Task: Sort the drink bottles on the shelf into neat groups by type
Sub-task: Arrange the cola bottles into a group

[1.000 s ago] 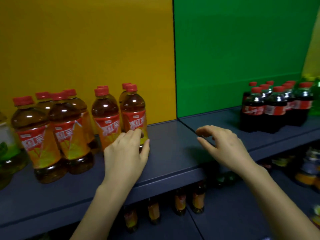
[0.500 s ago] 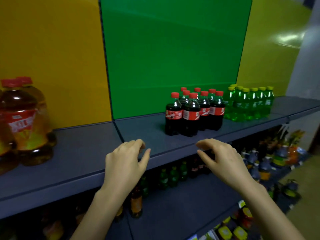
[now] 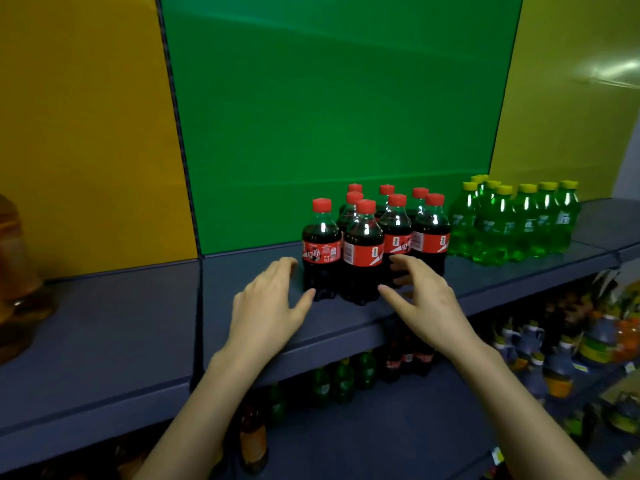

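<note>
Several small cola bottles (image 3: pixel 363 251) with red caps and red labels stand clustered on the dark blue shelf (image 3: pixel 114 327), in front of the green back panel. One cola bottle (image 3: pixel 320 251) stands slightly apart at the cluster's left front. My left hand (image 3: pixel 273 303) hovers open just left of that bottle, fingers spread, holding nothing. My right hand (image 3: pixel 420 299) is open at the cluster's right front, fingertips close to the front bottles. To the right stand several green soda bottles (image 3: pixel 512 223) with yellow caps. A large amber tea bottle (image 3: pixel 17 271) shows at the far left edge.
Yellow back panels flank the green one. A bare stretch of shelf lies between the tea bottle and the cola cluster. The lower shelf holds green, cola and amber bottles (image 3: pixel 343 379), with jugs and orange packs (image 3: pixel 561 358) at the right.
The view has swung right from the tea bottles to the cola cluster. My left hand let go of a tea bottle, and both hands moved forward to either side of the front cola bottles.
</note>
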The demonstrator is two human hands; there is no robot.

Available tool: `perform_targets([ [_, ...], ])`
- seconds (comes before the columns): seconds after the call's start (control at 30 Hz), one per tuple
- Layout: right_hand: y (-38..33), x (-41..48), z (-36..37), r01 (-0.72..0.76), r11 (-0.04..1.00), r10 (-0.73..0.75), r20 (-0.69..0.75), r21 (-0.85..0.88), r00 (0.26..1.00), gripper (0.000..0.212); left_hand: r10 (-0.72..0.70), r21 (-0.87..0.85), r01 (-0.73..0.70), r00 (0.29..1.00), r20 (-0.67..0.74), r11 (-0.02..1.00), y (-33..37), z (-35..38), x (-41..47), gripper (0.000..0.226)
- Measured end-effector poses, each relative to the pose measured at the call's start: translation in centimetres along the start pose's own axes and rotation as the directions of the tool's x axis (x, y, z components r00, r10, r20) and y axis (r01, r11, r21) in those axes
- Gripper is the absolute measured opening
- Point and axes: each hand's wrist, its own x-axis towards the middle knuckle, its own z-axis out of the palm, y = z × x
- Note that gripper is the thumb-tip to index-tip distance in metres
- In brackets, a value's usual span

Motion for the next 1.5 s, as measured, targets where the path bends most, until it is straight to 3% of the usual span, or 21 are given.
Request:
perform_targets([
  [0.13,1.1,2.5,1.5,0.015,0.995,-0.017,0.020,0.098,1.000,0.062,-0.072,-0.045,0.077,0.993,0.098,0.996,-0.8,1.9,3.2,0.066],
  [0.23,1.6,3.5,2.6,0.013,0.988,-0.022,0.053,0.155,0.998,0.067,-0.121,-0.257,0.186,0.961,0.250,0.948,-0.9,3.0,5.0,0.079],
  [0.33,2.1,4.2,3.6,-0.003,0.971,-0.019,0.092,0.238,0.996,0.066,-0.122,-0.504,0.308,0.922,0.368,0.807,-0.5,3.9,5.8,0.078],
  [0.47,2.7,4.5,4.4,-0.020,0.940,-0.019,0.112,0.339,0.994,0.069,-0.150,-0.565,0.320,0.933,0.327,0.760,-0.2,4.7,5.8,0.062],
  [0.6,2.5,4.9,4.7,0.046,0.933,-0.084,0.091,0.358,0.992,0.062,-0.219,-0.496,0.313,0.946,0.240,0.810,0.0,4.1,4.7,0.060],
  [1.0,-2.3,8.1,7.2,0.128,0.899,-0.218,0.175,0.419,0.960,0.065,-0.480,-0.441,0.445,0.877,0.038,0.779,-3.4,1.5,3.3,0.060],
  [1.5,-4.1,13.3,13.8,-0.044,0.935,-0.035,0.215,0.352,0.976,0.071,-0.483,-0.427,0.487,0.866,0.127,0.762,-8.2,3.8,7.9,0.071],
])
